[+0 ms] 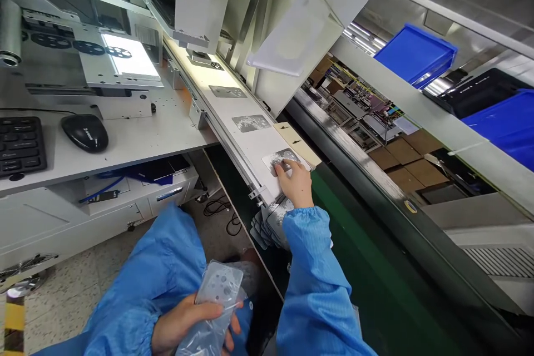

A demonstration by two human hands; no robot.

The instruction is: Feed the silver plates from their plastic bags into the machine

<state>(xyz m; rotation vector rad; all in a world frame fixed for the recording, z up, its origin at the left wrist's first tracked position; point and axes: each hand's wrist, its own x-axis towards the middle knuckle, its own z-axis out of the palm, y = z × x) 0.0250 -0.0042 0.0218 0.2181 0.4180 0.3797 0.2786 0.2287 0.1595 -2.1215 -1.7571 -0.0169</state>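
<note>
My right hand rests at the near end of a white conveyor track, fingers curled down on a grey perforated plate in clear film. Two more such plates, one and another, lie further up the track. A stack of plates hangs below the track end under my wrist. In my lap, my left hand is closed around a bagged grey plate. Both sleeves are blue.
A keyboard and black mouse sit on the white bench at left. A lit machine stage stands behind. A green belt runs at right, with blue bins and cardboard boxes beyond.
</note>
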